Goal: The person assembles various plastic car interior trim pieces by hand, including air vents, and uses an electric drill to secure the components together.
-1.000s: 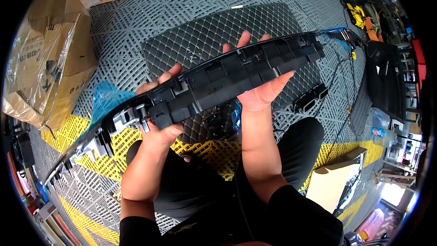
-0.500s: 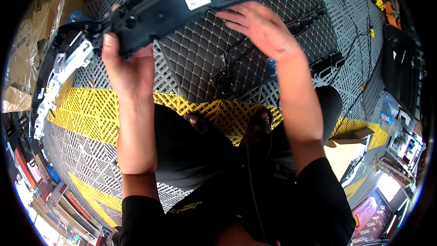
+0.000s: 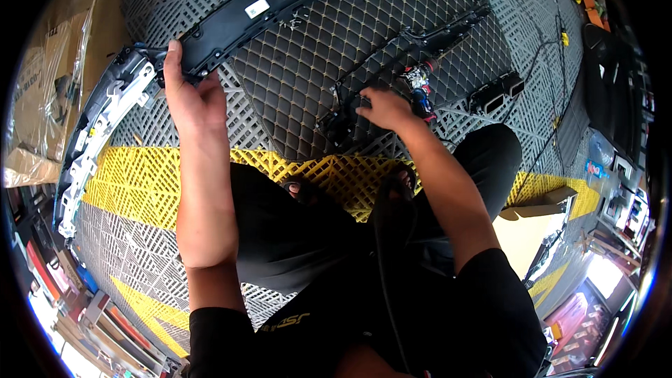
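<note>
A long black plastic car trim panel with a white label slants across the far left, its far part over a quilted black mat. My left hand is closed on the panel's near end, thumb on top. Joined or close beside that end is a curved strip with silvery brackets. Over the mat, my right hand has thumb and fingers apart, beside a thin black trim frame. Nothing shows between its fingers. Small screw-like pieces lie by the panel's edge.
A multicoloured object, kind unclear, lies right of my right hand. Farther right is a black twin-outlet vent piece. A cardboard box stands at the left. Black cables and a plastic bottle are at the right.
The black panel has been lowered and shifted left, onto or near the mat. My right hand has left the panel's side and come down toward the thin trim frame. My left hand keeps its grip.
</note>
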The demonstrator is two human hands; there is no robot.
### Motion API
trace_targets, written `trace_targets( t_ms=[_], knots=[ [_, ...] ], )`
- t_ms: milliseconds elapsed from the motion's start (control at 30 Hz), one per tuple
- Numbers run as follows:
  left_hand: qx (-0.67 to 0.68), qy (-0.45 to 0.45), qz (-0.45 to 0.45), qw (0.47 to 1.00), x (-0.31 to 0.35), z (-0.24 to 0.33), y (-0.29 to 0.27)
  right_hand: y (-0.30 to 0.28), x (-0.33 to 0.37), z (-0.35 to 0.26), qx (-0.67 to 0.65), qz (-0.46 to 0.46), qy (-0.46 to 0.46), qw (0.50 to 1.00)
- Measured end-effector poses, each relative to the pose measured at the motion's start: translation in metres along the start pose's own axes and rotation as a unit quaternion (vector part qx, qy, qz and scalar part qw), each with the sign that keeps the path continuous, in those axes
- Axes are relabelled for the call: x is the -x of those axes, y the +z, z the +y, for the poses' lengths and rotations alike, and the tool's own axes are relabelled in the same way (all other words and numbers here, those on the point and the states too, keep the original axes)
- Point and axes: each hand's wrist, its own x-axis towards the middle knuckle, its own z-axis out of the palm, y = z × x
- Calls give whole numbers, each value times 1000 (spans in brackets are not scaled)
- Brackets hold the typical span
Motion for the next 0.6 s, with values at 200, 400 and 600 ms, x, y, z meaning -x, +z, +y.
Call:
trace_targets(
  t_ms=[200,400,600],
  knots=[
    [-59,36,34,997,-4,2,7,-7,9,-17,-35,42,-12,998],
    [-84,58,-39,994,4,-15,25,-40,21,-24,-32,191,-45,980],
    [-151,-67,-61,984,-79,-34,-44,-82,54,-11,54,148,-42,987]
  ],
)
